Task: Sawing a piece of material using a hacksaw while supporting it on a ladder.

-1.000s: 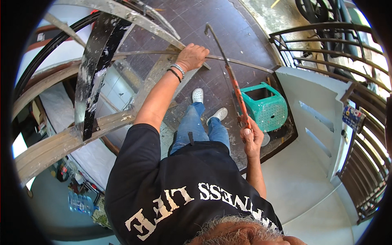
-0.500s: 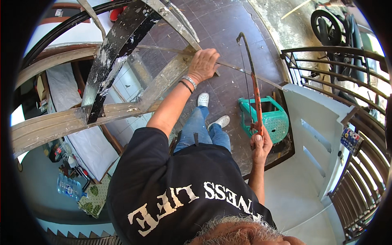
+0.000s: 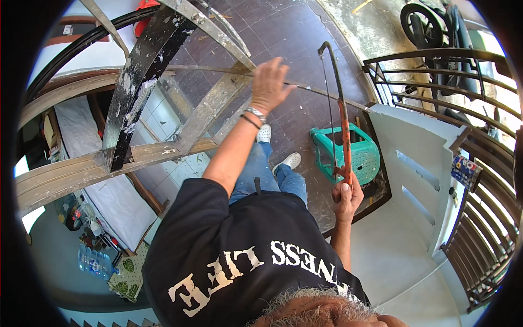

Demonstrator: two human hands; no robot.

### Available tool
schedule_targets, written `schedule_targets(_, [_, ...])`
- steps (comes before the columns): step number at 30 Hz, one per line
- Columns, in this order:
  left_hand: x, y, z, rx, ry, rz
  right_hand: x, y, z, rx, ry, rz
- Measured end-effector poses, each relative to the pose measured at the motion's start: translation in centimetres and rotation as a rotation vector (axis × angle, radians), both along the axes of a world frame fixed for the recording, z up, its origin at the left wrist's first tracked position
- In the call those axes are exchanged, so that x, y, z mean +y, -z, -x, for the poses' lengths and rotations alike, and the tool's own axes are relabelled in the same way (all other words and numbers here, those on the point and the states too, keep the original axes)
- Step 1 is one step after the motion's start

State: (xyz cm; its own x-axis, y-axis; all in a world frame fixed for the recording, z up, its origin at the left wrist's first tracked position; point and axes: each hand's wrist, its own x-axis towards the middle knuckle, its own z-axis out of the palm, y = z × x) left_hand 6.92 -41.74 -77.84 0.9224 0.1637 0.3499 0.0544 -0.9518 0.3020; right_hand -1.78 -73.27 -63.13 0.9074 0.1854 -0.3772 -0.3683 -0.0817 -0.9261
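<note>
My right hand (image 3: 348,199) is wrapped around the handle end of a hacksaw (image 3: 345,128) with an orange frame and a dark, curved far end. The saw stands nearly upright in the picture, its thin blade on the left side. My left hand (image 3: 268,90) is open, fingers spread, above a long thin bar (image 3: 313,89) that runs across to the low wall. Whether the palm touches the bar cannot be told. A watch and a dark band circle that wrist. Left of this hand is a paint-spattered black metal beam (image 3: 143,82) across curved wooden rails (image 3: 71,173).
A green plastic stool (image 3: 366,157) stands on the dark tiled floor, right of my white shoes. A pale wall (image 3: 417,141) and metal railing (image 3: 436,76) border the right side, a motorbike (image 3: 425,27) beyond. Lower left are a bottle (image 3: 93,261) and a white-covered surface (image 3: 117,204).
My left hand's fingers have opened and spread; half a second ago they were closed around the bar. My right hand still holds the hacksaw. The surroundings have shifted slightly left in view.
</note>
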Motion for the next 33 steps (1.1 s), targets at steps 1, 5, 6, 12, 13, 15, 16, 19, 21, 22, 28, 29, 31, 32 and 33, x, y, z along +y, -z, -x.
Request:
schedule_targets(1, [1.4,-0.2,0.5,0.002,-0.078,0.03,-0.1,0.1,0.1,-0.02,0.004,0.008])
schedule_targets(5, [4.8,2.8,4.4,-0.096,-0.224,-0.055,-0.2,0.4,0.3,-0.023,-0.042,-0.013])
schedule_targets(6, [5.1,3.6,4.6,-0.14,-0.316,-0.01,0.0,0.5,0.3,-0.013,-0.053,-0.015])
schedule_targets(12, [6.7,3.0,3.5,0.032,-0.524,-0.022,1.3,-0.1,0.5,-0.008,-0.085,-0.005])
schedule_targets(13, [7.0,2.9,3.3,0.233,-0.536,-0.027,1.3,0.0,0.7,0.001,-0.096,-0.01])
schedule_targets(15, [6.8,2.7,2.9,0.255,-0.507,0.027,1.3,0.0,0.8,0.012,-0.113,-0.005])
schedule_targets(16, [6.6,2.7,2.7,0.278,-0.474,0.077,1.4,-0.1,0.7,0.006,-0.111,0.0])
schedule_targets(19, [6.4,3.4,2.6,0.165,-0.44,0.014,2.1,0.0,-0.1,0.002,-0.185,0.057])
schedule_targets(21, [7.0,3.6,3.0,0.152,-0.444,0.027,3.1,1.2,-0.4,-0.019,-0.19,0.07])
schedule_targets(22, [6.9,3.7,3.4,0.175,-0.455,0.037,3.4,1.2,-0.7,-0.023,-0.204,0.08])
schedule_targets(28, [6.0,3.4,2.5,0.309,-0.498,0.169,3.2,1.7,-1.4,-0.012,-0.261,0.061])
schedule_targets(29, [5.8,2.9,2.1,0.305,-0.523,0.18,3.0,2.0,-1.5,-0.021,-0.27,0.079])
schedule_targets(31, [5.5,3.3,2.2,0.258,-0.529,0.166,2.8,2.4,-1.6,-0.022,-0.291,0.09])
schedule_targets(32, [5.6,3.6,2.4,0.233,-0.541,0.139,2.8,2.6,-1.8,0.0,-0.3,0.059])
schedule_targets(33, [5.6,4.3,2.5,0.244,-0.559,0.082,2.6,2.6,-1.9,0.038,-0.315,0.05])
